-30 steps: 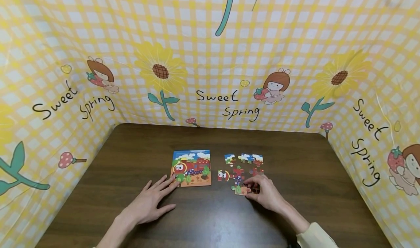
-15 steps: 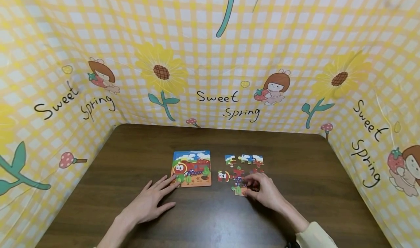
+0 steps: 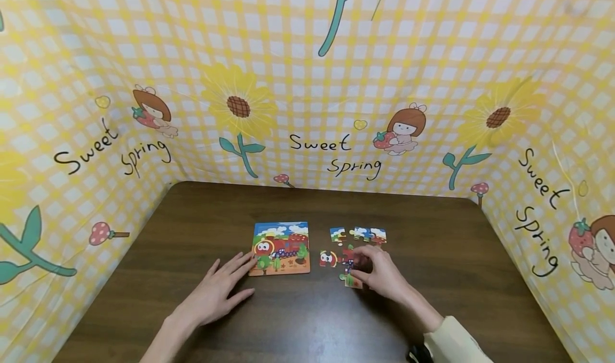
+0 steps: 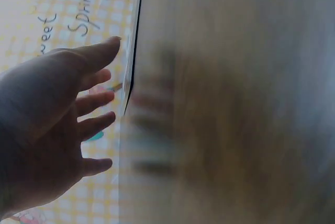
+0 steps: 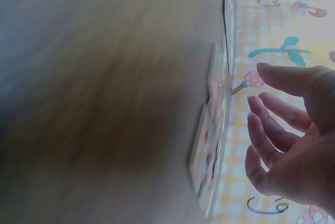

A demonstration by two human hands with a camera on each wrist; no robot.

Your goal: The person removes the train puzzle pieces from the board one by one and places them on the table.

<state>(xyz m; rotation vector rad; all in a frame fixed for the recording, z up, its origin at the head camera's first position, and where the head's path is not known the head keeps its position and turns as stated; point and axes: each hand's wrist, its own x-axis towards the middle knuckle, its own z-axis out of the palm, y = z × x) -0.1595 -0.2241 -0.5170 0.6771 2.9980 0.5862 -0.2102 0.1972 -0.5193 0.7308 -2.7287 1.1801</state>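
Note:
A square train picture board lies on the table, and my left hand rests beside it, fingertips at its left edge, fingers fairly straight. In the left wrist view the same hand holds nothing. To the board's right are jigsaw pieces: one with the train's eyes, one of sky at top left, a joined sky strip and a sandy lower piece. My right hand hovers over or touches the middle pieces, hiding some. In the right wrist view its fingers curl loosely, thumb apart, nothing between.
A dark wooden table carries everything. Yellow checked cloth with flowers and lettering hangs behind it and along both sides. A dark object shows beside the right sleeve at the front.
My right hand has shifted left over the middle pieces, its thumb and index finger now farther apart. My left hand has drawn back slightly from the board. The head view has shifted a little.

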